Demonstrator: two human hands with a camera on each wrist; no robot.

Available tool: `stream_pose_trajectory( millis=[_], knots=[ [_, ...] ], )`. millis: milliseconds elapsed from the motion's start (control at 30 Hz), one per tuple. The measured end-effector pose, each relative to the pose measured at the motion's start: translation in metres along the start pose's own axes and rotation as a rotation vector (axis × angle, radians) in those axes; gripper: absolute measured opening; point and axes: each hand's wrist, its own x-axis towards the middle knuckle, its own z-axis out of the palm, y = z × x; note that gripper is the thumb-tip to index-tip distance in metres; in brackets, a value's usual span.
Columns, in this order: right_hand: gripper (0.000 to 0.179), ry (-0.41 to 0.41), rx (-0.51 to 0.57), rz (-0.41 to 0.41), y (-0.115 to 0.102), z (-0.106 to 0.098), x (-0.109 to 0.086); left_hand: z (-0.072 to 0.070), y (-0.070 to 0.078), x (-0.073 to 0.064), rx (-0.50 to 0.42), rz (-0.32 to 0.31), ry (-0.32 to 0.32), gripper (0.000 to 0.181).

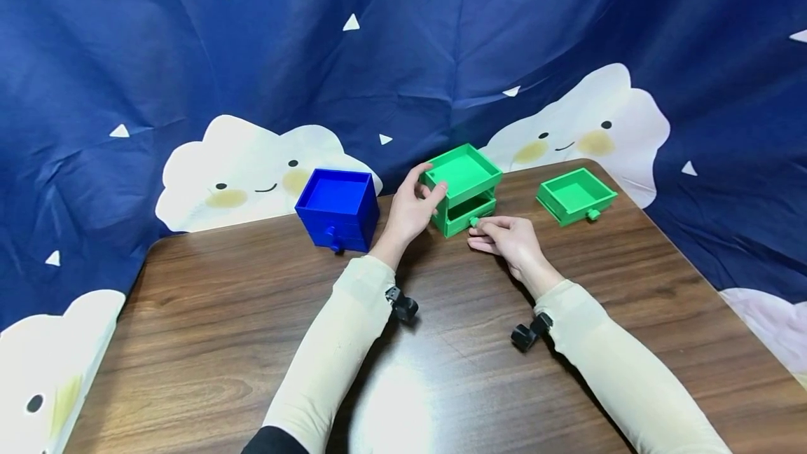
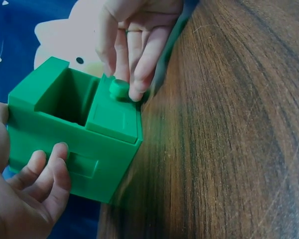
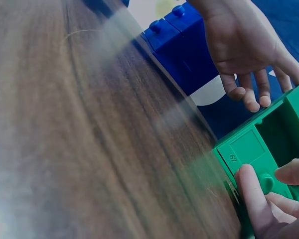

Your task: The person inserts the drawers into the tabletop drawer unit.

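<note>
A small green drawer cabinet [image 1: 465,172] stands at the back of the table, with a tray-like recess on top and an open upper slot. My left hand [image 1: 410,212] holds it at its left side, the thumb near the front top corner and the other fingertips against the side wall [image 2: 84,164]. The lower drawer [image 3: 249,149] sits in the cabinet, its front level with the frame. Thumb and finger of my right hand [image 1: 513,244] pinch around its round knob [image 2: 119,89]. Apart to the right lies a loose green drawer [image 1: 576,195], its knob facing forward.
To the left of the green cabinet stands a blue drawer cabinet [image 1: 337,212] with knobs on its front. Both are near the back edge of the wooden table [image 1: 221,314]. A dark blue curtain [image 1: 403,40] with cloud figures hangs behind.
</note>
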Motion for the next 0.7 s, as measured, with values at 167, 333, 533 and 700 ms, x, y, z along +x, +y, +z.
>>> stream_pose_trajectory(
  millis=[167, 333, 533, 700],
  knots=[
    [0.042, -0.007, -0.017, -0.02, -0.001, -0.006, -0.007, 0.0, 0.0, 0.0, -0.009, -0.003, 0.002, 0.056],
    [0.044, -0.018, -0.023, -0.037, -0.003, -0.015, -0.016, 0.001, -0.001, 0.0, -0.009, -0.005, 0.0, 0.056],
    [0.046, -0.027, -0.023, -0.052, -0.004, -0.025, -0.025, 0.001, -0.001, 0.0, -0.001, -0.003, 0.008, 0.056],
    [0.046, -0.025, -0.034, -0.07, -0.003, -0.035, -0.03, 0.002, 0.0, 0.0, 0.001, -0.013, 0.007, 0.056]
  ],
)
